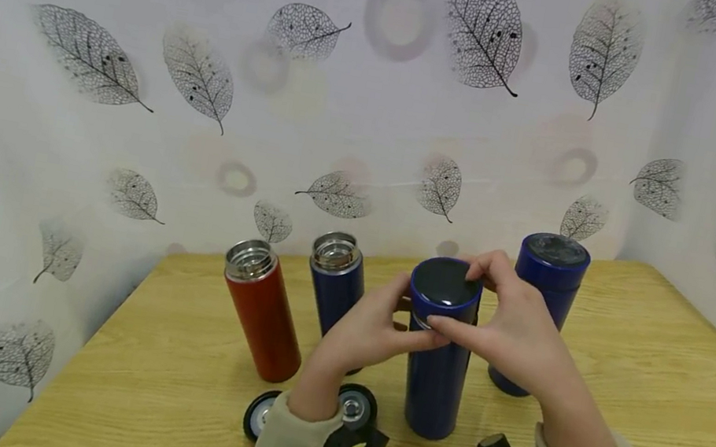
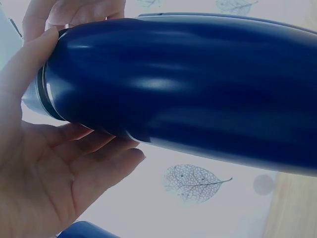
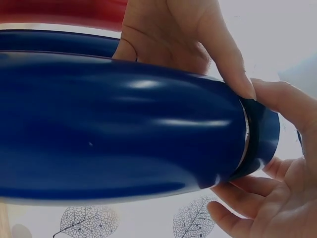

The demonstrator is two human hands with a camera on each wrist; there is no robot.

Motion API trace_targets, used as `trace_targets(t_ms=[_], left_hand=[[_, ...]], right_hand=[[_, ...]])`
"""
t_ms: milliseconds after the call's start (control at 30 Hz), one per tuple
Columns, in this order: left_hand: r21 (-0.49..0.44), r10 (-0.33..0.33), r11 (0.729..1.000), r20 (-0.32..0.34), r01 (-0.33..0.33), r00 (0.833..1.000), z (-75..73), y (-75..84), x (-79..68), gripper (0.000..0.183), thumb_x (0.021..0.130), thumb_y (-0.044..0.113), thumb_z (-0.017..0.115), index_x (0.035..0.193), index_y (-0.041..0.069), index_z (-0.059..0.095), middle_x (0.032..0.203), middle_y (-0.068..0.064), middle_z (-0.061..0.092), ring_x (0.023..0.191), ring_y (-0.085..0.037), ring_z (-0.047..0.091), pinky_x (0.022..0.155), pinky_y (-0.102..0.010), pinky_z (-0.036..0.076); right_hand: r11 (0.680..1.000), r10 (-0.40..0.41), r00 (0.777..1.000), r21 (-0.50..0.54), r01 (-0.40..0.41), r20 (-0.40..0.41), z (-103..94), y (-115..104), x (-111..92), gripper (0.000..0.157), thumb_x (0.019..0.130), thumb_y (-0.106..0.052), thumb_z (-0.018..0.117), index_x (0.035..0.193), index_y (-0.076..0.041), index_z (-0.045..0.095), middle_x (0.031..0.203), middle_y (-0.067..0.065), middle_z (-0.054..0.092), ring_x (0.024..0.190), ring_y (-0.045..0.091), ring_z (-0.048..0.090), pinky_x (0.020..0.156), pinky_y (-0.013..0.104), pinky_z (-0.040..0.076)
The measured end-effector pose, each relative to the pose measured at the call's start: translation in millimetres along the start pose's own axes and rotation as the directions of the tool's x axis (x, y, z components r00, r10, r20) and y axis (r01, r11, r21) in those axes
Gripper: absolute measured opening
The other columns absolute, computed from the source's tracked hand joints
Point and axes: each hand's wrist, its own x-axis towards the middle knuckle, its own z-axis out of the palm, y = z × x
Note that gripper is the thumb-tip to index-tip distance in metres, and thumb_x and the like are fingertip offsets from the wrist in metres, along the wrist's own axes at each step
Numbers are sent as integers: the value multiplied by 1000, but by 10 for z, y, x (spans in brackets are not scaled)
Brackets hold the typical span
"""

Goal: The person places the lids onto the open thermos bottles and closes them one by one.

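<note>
A dark blue thermos bottle [image 1: 433, 393] stands nearly upright between the two hands, its black-topped lid [image 1: 445, 283] on its mouth. My left hand [image 1: 370, 326] grips the bottle around the neck, the thumb lying just below the lid. From the other side my right hand [image 1: 515, 327] holds the lid between thumb and fingers. A thin silver ring shows between lid and body in the right wrist view, where the lid [image 3: 266, 133] sits in the right fingers. In the left wrist view the bottle body [image 2: 188, 89] fills the middle, with the left palm beneath it.
Left of the hands stand a red bottle [image 1: 262, 318] and a navy bottle [image 1: 334, 287], both lidless with steel rims. Two round lids lie near the left sleeve, one lid [image 1: 356, 408] partly behind the wrist camera. A lidded blue bottle [image 1: 552, 282] is behind my right hand.
</note>
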Motion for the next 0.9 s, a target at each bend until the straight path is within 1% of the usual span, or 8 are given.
trace_targets(t_ms=[100, 267, 433, 567, 667, 767, 900], left_hand=[[0, -6, 1000, 1, 6, 1000, 1, 20, -5, 52, 80, 6, 64, 126, 3, 41, 118, -10, 49, 104, -24, 51, 75, -25, 47], [3, -13, 1000, -4, 13, 1000, 4, 20, -5, 50, 80, 6, 64, 125, 2, 41, 117, -10, 49, 104, -24, 52, 74, -24, 47], [4, -3, 1000, -8, 3, 1000, 7, 4, -4, 49, 80, 6, 64, 124, 2, 42, 117, -10, 50, 104, -25, 52, 74, -25, 47], [3, 4, 1000, -12, -4, 1000, 25, -180, 57, 50, 80, 12, 66, 124, 6, 43, 115, -7, 51, 104, -22, 52, 73, -25, 48], [3, 15, 1000, -15, -15, 1000, 35, -317, 103, 51, 79, 16, 67, 124, 9, 43, 114, -3, 51, 103, -18, 52, 72, -24, 48], [0, 36, 999, -13, -36, 999, 33, -335, 102, 50, 79, 16, 67, 123, 8, 43, 113, -4, 51, 103, -17, 52, 73, -24, 48], [1, 49, 999, -8, -49, 999, 32, -337, 102, 49, 80, 15, 66, 123, 7, 43, 112, -5, 51, 104, -18, 52, 73, -25, 48]], right_hand=[[1000, -3, 1000, -2, 3, 20, -6, 4, 0, 48, 69, -22, 77, 95, -6, 40, 105, 10, 55, 109, 34, 47, 86, 51, 37], [1000, 5, 999, -18, -4, 40, -26, 3, -5, 48, 70, -28, 75, 95, -7, 40, 103, 10, 57, 110, 35, 46, 86, 52, 36], [1000, 12, 998, -27, -10, 61, -34, 1, -7, 48, 71, -28, 75, 96, -6, 40, 101, 10, 57, 109, 35, 47, 86, 52, 37], [1000, 8, 997, -17, -6, 77, -27, 10, -1, 50, 71, -26, 75, 100, -5, 40, 103, 11, 55, 105, 33, 49, 87, 51, 37], [1000, 9, 997, -20, -7, 77, -16, 18, 9, 55, 70, -27, 76, 105, -4, 40, 105, 12, 52, 102, 31, 50, 87, 51, 36], [1000, 16, 998, -22, -14, 67, 8, 26, 16, 61, 68, -28, 77, 109, -3, 39, 108, 14, 49, 101, 30, 49, 86, 50, 37], [999, 32, 998, -30, -30, 63, 33, 28, 20, 69, 67, -35, 76, 114, -3, 37, 111, 15, 44, 99, 29, 46, 81, 47, 38]])
